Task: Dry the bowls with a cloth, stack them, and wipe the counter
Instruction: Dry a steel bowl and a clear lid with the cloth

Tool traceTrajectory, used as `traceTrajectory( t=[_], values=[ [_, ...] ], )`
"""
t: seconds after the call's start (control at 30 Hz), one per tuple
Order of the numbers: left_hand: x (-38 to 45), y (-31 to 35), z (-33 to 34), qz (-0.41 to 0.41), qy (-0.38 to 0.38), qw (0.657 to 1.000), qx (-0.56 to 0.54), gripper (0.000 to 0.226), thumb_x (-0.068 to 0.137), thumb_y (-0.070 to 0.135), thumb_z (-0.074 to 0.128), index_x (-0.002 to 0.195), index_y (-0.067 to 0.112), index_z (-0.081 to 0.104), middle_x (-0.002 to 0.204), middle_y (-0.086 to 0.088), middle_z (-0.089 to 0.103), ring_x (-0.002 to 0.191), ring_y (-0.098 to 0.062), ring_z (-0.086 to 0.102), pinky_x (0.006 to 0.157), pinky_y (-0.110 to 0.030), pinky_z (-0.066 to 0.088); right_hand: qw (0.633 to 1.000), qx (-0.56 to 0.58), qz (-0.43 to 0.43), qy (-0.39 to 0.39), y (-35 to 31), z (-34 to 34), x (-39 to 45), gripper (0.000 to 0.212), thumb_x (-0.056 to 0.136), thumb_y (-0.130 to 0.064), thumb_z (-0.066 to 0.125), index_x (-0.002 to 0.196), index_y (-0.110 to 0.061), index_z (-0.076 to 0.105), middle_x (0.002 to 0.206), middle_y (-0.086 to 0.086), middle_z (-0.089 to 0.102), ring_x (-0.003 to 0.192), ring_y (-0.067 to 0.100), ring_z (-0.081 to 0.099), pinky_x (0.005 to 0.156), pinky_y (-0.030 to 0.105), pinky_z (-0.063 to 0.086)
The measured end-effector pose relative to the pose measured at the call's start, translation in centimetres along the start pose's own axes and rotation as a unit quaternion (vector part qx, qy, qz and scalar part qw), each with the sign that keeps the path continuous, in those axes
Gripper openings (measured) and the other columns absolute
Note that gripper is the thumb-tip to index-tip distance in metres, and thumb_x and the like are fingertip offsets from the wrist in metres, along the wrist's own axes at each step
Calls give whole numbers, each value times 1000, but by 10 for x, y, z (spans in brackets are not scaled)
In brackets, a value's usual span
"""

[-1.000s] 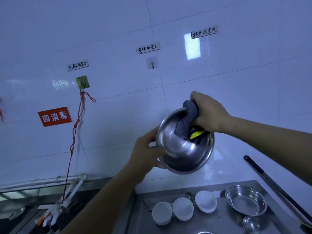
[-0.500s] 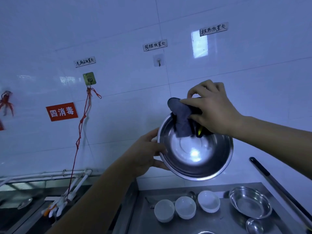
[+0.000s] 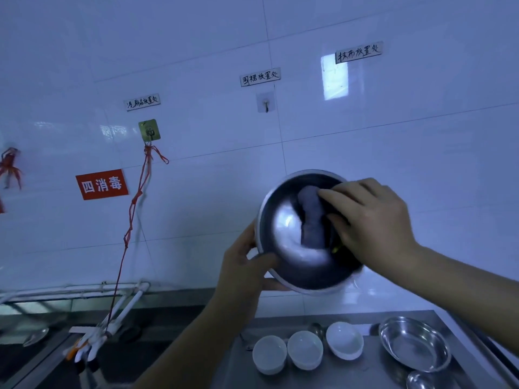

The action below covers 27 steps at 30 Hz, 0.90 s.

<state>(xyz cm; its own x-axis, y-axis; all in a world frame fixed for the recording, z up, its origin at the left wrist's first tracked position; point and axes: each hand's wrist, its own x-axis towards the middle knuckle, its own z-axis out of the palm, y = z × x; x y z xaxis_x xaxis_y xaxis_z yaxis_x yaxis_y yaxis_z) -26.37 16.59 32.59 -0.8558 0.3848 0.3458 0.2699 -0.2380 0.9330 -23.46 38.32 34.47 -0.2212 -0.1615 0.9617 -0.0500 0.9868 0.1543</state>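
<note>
I hold a steel bowl (image 3: 289,234) up in front of the tiled wall, its mouth tilted toward me. My left hand (image 3: 244,270) grips its left rim, thumb inside. My right hand (image 3: 370,223) reaches into the bowl and presses a dark grey cloth (image 3: 311,217) against the inner wall, fingers curled round it. A bit of yellow shows under that hand. Below, on the steel counter (image 3: 351,377), stand three white bowls (image 3: 304,350) in a row and a steel dish (image 3: 414,343).
A small steel bowl (image 3: 420,380) sits at the counter's front right. A sink area (image 3: 33,357) lies at the lower left, with brushes (image 3: 87,346) hanging from a red string (image 3: 132,214). Wall hooks and labels are above.
The bowl has turned so its mouth faces me more. My right hand moved the cloth from the upper rim down into the bowl's inside. The view shifted slightly right.
</note>
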Motion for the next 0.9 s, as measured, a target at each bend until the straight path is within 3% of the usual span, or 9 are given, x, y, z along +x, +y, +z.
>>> traceTrajectory(
  t=[0.13,0.3,0.43,0.53,0.67,0.73,0.8,0.83,0.9],
  values=[
    [-5,-1,10,-14,-11,1000,-16,69,82,-23,52,109,35,77,105,-4,74,90,-38,73,65,-58,62,996,39,71,-45,-23,15,-2,26,74,-22,60,97,-20,74,86,0,69,76,31,67,47,32,48],
    [-10,-10,-3,-45,-6,999,1,73,79,-26,49,113,33,77,102,-9,71,95,-42,71,60,-52,62,956,210,37,-201,-48,21,-25,24,65,-19,68,89,-22,64,78,-13,58,70,18,59,53,37,50],
    [-19,-28,-15,-62,3,998,25,79,77,-28,45,116,33,76,109,-11,69,96,-35,72,67,-63,60,869,286,-1,-405,-37,14,-32,57,75,-11,72,124,-33,55,100,-28,47,92,-4,44,85,32,48],
    [-22,-42,-17,-79,5,996,41,81,77,-28,43,121,33,74,106,-4,72,96,-34,73,65,-63,60,850,187,-69,-487,-40,10,-47,78,88,-17,60,147,-56,26,111,-16,22,101,6,29,89,32,47],
    [-23,-59,-24,-75,47,995,55,78,76,-25,48,128,29,69,108,-5,74,101,-39,71,74,-65,59,845,164,-17,-509,-29,7,-65,56,82,-15,58,130,-43,52,105,-5,28,101,28,51,81,33,45],
    [-25,-63,-29,-77,74,993,44,76,77,-24,49,128,29,69,105,-5,75,99,-37,72,68,-55,60,872,133,-8,-471,-20,2,-69,40,74,-12,59,109,-31,60,107,-1,35,98,34,55,73,33,42],
    [-26,-65,-36,-93,91,991,15,72,81,-22,52,128,30,68,107,-8,74,94,-31,73,61,-43,61,919,39,-69,-387,-12,1,-78,32,60,-10,60,89,-20,65,115,12,50,111,46,55,84,48,46],
    [-26,-67,-40,-106,96,990,-1,70,82,-21,55,128,30,68,110,-10,73,92,-30,74,60,-42,61,928,-6,-97,-359,-9,0,-82,30,55,-11,62,84,-15,66,119,18,55,120,48,52,94,59,42],
    [-27,-72,-48,-127,108,986,-27,69,82,-21,56,128,29,67,115,-14,71,86,-30,75,60,-43,61,933,-46,-125,-334,-2,-3,-90,27,54,-14,68,81,-8,67,123,19,59,127,44,50,105,63,31]
  ],
)
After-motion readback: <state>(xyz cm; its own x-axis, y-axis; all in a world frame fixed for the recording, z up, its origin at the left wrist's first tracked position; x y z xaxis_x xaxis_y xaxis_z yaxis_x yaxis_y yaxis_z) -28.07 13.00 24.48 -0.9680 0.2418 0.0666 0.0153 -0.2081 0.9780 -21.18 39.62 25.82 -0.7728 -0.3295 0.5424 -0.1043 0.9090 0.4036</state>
